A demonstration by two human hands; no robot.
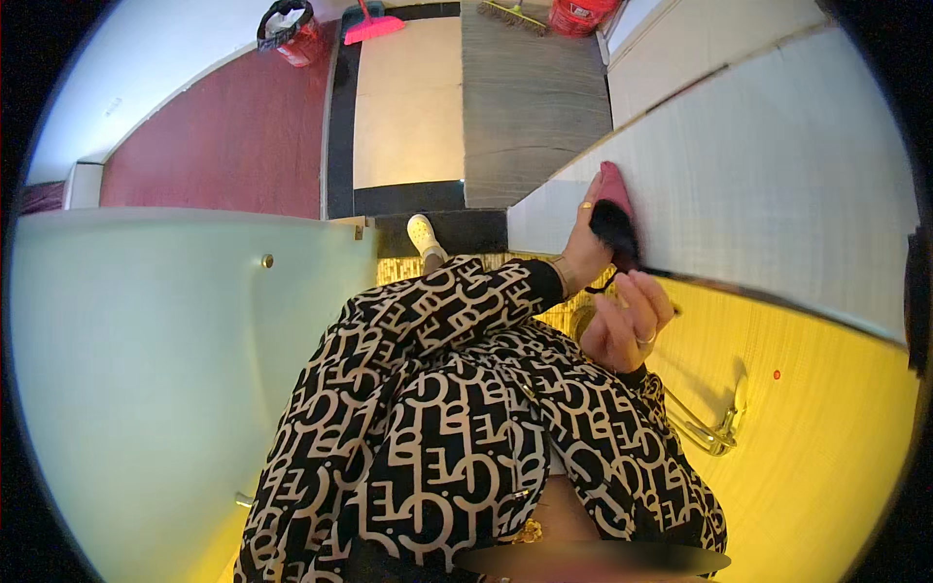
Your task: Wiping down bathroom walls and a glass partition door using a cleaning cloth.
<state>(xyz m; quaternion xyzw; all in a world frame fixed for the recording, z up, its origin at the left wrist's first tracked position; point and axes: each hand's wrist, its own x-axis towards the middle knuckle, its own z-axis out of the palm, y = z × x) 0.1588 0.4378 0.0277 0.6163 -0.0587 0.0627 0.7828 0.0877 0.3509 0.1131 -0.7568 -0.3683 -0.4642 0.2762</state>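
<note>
My left hand (585, 242), reaching across from the left and wearing a ring, holds a soft pink and black item (618, 208), perhaps a cloth or mitt, flat along the white wall panel (714, 182). A thin black loop hangs from the item's lower end. Just below it is my right hand (628, 324), fingers bent, a ring on one finger. Blur and overlap hide whether its fingertips pinch part of the item. Both sleeves are black with a pale letter pattern.
A frosted glass panel (146, 328) stands at the left. A metal fixture (718, 433) is on the yellow-lit wall at the right. My foot in a yellow clog (423, 235) is by the dark sill. Farther off are a red bin (299, 47), a pink broom (373, 29), a brush (514, 16) and a red bucket (581, 16).
</note>
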